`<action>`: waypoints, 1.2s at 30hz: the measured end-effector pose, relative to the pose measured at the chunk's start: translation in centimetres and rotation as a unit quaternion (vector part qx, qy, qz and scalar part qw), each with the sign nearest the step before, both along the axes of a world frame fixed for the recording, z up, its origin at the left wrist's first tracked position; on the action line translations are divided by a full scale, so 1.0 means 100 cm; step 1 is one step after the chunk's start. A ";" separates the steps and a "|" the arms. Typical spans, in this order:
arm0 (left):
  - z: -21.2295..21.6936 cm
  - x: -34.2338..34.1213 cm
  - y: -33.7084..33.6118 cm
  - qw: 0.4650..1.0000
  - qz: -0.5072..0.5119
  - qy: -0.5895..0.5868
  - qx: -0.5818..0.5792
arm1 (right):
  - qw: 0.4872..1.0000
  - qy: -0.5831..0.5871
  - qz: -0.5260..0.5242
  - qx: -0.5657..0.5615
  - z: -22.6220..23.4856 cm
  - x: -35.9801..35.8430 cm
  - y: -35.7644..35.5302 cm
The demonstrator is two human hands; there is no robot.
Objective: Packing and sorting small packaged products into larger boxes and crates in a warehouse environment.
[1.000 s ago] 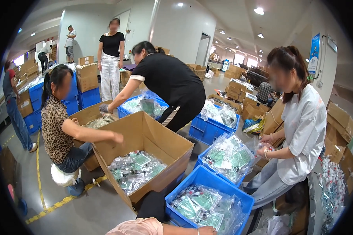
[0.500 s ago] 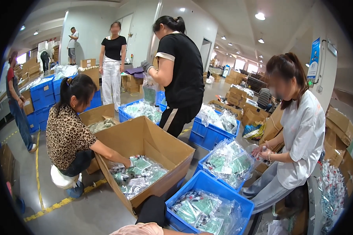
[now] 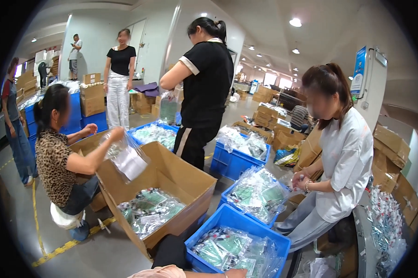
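My left hand [image 3: 237,274] shows only in part at the lower edge, with a pink sleeve [image 3: 159,272] and a band at the wrist. It lies at the near side of a blue bin [image 3: 208,216], next to clear plastic bags [image 3: 227,243] with green and white contents. The picture's edge cuts off its fingers, so I cannot see whether it grips a bag. My right hand is out of view.
A large open carton [image 3: 190,194] of similar bags stands left of the bin; a crouching person [image 3: 63,153] holds a clear bag [image 3: 128,162] over it. Another blue bin [image 3: 257,192] adjoins mine, beside a seated person [image 3: 343,153]. A standing person [image 3: 206,88] is beyond.
The crouching person's arm has risen out of the carton and now holds a bag above its edge. My left hand shows slightly more. The whole view has shifted a little.
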State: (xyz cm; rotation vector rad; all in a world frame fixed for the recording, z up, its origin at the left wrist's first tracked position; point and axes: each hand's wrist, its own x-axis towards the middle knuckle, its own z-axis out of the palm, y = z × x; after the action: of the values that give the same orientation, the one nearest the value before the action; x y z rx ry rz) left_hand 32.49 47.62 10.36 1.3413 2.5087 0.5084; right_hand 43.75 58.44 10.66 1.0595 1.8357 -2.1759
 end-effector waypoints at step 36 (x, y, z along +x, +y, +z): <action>0.122 -0.062 -0.031 0.933 0.206 -0.067 0.288 | 0.962 0.158 0.077 -0.211 0.055 -0.147 -0.007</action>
State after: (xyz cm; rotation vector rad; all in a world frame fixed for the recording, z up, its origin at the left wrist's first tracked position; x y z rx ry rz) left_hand 26.31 44.51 22.55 0.8667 2.6261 1.4634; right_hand 29.08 57.78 16.15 0.4907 1.3871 -2.5848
